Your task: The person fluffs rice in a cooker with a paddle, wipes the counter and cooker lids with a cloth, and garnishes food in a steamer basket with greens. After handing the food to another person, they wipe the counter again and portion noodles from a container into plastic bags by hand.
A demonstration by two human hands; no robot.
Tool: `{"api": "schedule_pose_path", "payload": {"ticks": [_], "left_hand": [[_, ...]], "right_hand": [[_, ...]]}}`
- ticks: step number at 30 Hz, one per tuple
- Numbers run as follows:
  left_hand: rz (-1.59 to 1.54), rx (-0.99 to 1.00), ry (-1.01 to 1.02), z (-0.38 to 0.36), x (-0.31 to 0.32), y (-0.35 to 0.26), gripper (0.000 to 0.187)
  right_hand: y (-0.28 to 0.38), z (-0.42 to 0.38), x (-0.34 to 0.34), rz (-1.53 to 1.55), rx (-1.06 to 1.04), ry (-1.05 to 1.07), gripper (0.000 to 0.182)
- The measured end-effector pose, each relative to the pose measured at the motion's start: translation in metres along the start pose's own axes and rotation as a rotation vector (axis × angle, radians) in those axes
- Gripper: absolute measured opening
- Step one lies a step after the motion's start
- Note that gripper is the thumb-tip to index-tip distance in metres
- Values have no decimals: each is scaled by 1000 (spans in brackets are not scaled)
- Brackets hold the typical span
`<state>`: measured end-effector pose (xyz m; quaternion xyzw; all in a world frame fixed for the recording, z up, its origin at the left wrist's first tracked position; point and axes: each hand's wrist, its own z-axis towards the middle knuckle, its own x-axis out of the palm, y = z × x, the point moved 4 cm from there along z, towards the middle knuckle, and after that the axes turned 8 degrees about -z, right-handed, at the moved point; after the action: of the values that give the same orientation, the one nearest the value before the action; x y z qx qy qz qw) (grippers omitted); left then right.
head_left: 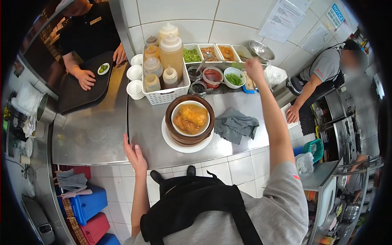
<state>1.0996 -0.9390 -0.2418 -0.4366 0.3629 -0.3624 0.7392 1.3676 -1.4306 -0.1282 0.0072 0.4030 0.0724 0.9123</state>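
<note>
On the steel counter a round wooden steamer (190, 140) stands on a white plate (166, 134), holding a white bowl of orange-brown food (190, 118) in sauce. My left hand (135, 155) is at the counter's front edge, left of the plate, fingers apart and empty. My right hand (255, 70) reaches over the back right, closed, near a white bowl of chopped greens (233, 78) and the topping trays; what its fingers hold, if anything, cannot be made out. A crumpled grey cloth (237, 125) lies right of the steamer.
A white basket (165, 96) of squeeze bottles, stacked white cups (135, 89) and a metal bowl (261, 50) line the back. At left, a person holds a dark tray (87, 93) with a small dish. Another person in grey (322, 65) stands at right.
</note>
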Motion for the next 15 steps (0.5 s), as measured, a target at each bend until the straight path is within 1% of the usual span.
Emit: {"api": "schedule_pose_path", "payload": {"ticks": [1, 2, 4, 5, 6, 8, 9, 10, 12, 13, 15], "left_hand": [[-2, 8, 3, -1, 0, 0, 53], [-7, 22, 3, 3, 0, 0, 53], [2, 22, -7, 5, 0, -3, 52], [13, 23, 3, 2, -1, -4, 52], [12, 22, -2, 1, -2, -3, 52], [-17, 29, -3, 3, -2, -2, 52], [-27, 33, -9, 3, -2, -3, 52], [-26, 25, -12, 3, -3, -3, 52], [-33, 20, -14, 2, -2, -4, 52], [-40, 17, -21, 2, -2, -4, 52], [-43, 13, -28, 1, -3, -4, 52]], "right_hand": [[-2, -14, 12, -92, 97, 285, 14], [5, -17, 2, -86, 95, 282, 14], [12, -8, -22, 242, 215, 298, 14], [18, -5, -25, 592, 263, 416, 11], [25, -3, -33, 592, 257, 418, 11], [60, -8, -57, 1523, 403, 547, 7], [77, -9, -72, 1674, 359, 559, 8], [90, -9, -83, 1752, 228, 576, 7], [102, -11, -101, 1834, 122, 621, 8], [103, -13, -109, 1829, 119, 618, 8], [106, -15, -120, 1892, 75, 536, 11]]}}
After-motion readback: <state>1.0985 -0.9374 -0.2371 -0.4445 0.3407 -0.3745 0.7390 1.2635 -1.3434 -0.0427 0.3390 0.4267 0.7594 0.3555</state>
